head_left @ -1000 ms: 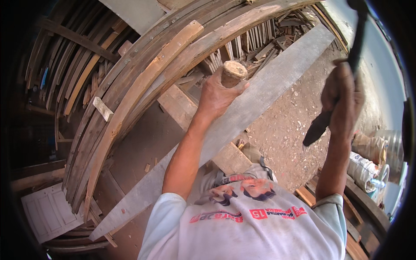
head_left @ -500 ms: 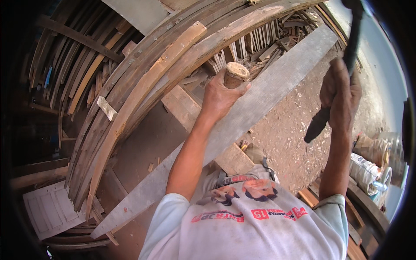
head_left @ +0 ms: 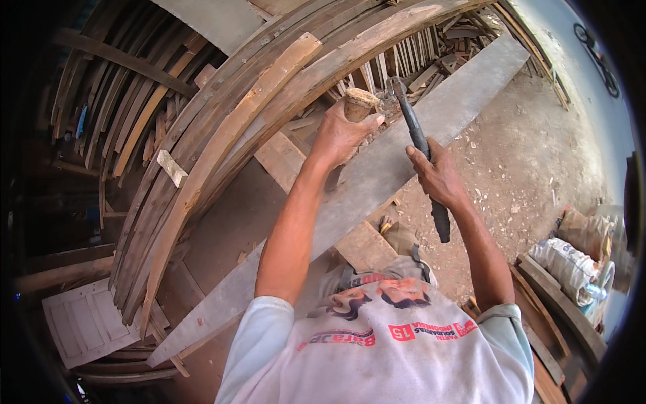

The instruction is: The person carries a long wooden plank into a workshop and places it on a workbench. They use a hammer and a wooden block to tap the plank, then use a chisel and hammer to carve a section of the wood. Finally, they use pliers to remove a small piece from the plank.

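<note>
Grey, in the head view: long plank (head_left: 367, 178) lying diagonally across a pale timber beam (head_left: 367, 248), with no clear cut to be made out on the upper face. Above the plank, short wooden block (head_left: 362, 101), worn pale on top, wrapped by the fingers of the left hand (head_left: 336, 138); just beside the block, head of a black-handled hammer (head_left: 410, 121), handle enclosed by the fingers of the right hand (head_left: 437, 174), contact uncertain. Judged as under way rather than finished: block and hammer already in grip, plank already laid across, amount left impossible to tell.
</note>
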The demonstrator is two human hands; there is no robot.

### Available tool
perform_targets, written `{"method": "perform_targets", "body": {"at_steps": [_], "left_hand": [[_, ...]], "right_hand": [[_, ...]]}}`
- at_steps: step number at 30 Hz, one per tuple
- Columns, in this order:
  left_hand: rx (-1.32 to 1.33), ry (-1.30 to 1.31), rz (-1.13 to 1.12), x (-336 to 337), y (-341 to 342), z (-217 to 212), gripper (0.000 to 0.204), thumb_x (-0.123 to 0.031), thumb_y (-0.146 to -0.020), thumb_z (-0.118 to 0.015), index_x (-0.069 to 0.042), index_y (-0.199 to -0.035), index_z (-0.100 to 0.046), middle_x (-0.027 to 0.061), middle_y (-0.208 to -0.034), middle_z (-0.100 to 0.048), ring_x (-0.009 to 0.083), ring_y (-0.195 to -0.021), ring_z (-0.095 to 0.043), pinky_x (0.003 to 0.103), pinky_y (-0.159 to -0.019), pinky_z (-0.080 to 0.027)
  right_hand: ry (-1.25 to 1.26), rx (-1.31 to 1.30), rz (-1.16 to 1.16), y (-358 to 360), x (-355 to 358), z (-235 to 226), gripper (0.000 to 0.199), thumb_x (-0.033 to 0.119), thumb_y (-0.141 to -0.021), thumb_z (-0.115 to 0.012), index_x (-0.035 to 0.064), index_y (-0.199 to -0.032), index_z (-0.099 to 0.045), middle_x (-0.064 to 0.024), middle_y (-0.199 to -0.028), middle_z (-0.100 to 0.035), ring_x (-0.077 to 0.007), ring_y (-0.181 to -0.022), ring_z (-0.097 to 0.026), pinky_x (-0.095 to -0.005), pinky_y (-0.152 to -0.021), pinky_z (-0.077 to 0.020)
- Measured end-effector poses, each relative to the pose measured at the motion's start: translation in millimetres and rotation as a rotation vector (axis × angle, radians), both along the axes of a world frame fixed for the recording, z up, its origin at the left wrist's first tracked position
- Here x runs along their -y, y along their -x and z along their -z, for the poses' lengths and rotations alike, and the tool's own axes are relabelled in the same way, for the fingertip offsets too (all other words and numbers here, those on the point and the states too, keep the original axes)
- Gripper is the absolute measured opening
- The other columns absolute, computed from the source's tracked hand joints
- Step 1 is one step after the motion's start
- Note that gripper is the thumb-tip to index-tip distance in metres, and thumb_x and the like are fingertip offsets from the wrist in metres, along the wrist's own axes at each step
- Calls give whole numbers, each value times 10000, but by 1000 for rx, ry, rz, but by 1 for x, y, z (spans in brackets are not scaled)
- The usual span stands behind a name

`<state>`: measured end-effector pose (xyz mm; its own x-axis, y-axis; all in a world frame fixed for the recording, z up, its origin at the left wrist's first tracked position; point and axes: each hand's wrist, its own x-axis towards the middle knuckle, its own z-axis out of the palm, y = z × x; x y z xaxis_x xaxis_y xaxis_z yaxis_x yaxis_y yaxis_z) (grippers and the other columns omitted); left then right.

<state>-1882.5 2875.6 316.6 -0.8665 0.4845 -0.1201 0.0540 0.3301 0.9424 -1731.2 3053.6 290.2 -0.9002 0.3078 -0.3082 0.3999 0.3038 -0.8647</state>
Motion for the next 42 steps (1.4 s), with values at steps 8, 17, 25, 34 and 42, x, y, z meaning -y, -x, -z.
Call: {"method": "perform_targets", "body": {"at_steps": [8,17,25,34,42], "left_hand": [[26,222,89,-15,14,7,460,-356,-830,-837,-5,-1079,-674,63,-906,-690,129,-798,-634,334,-748,-533],[-14,544,-244,-2,62,105,869,-544,-784,-816,117,-1296,-577,297,-1246,-663,367,-1197,-657,404,-989,-516],[232,-279,-340,73,6,33,580,-509,-948,-702,-28,-1228,-537,21,-834,-585,82,-686,-589,260,-590,-502],[-127,-636,-484,130,-49,-23,338,-368,-954,-735,-91,-1071,-580,3,-825,-546,84,-648,-490,242,-587,-407],[118,-977,-461,118,-87,0,289,-362,-993,-658,-91,-1001,-561,-17,-697,-492,89,-584,-467,268,-591,-415]], "right_hand": [[302,-40,118,3,6,35,368,390,-1037,-602,50,-935,-507,7,-673,-485,-97,-514,-479,-287,-437,-411],[329,-48,39,5,2,20,339,390,-1034,-616,100,-896,-508,26,-658,-475,-81,-480,-454,-261,-434,-383],[400,-57,68,-5,-4,36,343,356,-1017,-645,70,-888,-506,3,-643,-504,-95,-461,-468,-280,-418,-390],[428,-73,55,-3,0,33,335,344,-1010,-659,64,-909,-505,2,-648,-498,-95,-445,-460,-276,-397,-387],[390,-35,7,0,-8,34,301,345,-1023,-646,96,-920,-514,21,-645,-490,-79,-444,-438,-255,-392,-357]]}}
